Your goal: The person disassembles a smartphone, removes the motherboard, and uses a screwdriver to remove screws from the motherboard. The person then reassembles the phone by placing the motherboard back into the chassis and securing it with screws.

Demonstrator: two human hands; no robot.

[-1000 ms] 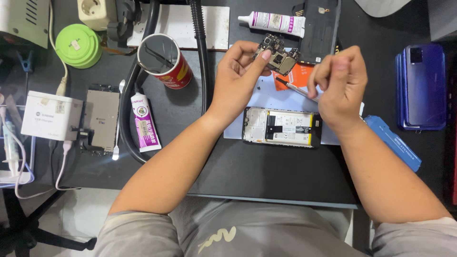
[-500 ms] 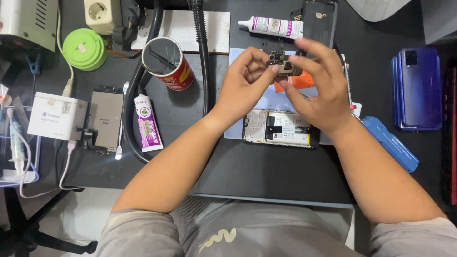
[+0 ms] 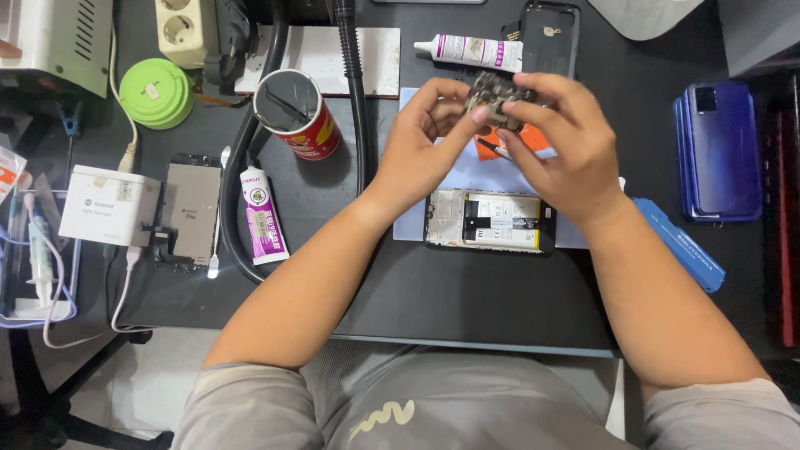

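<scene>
Head view: both hands are raised together above the blue work mat (image 3: 500,179), the left hand (image 3: 421,146) and right hand (image 3: 562,146) pinching a small dark circuit board (image 3: 493,93) between their fingertips — held clear of the mat. Directly below lies an opened phone chassis (image 3: 490,221), flat on the mat. A red can (image 3: 302,117) stands to the left — beside a black hose (image 3: 357,125).

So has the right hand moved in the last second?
Yes. The right hand has shifted left to meet the left hand at the small circuit board, above the opened phone.
</scene>
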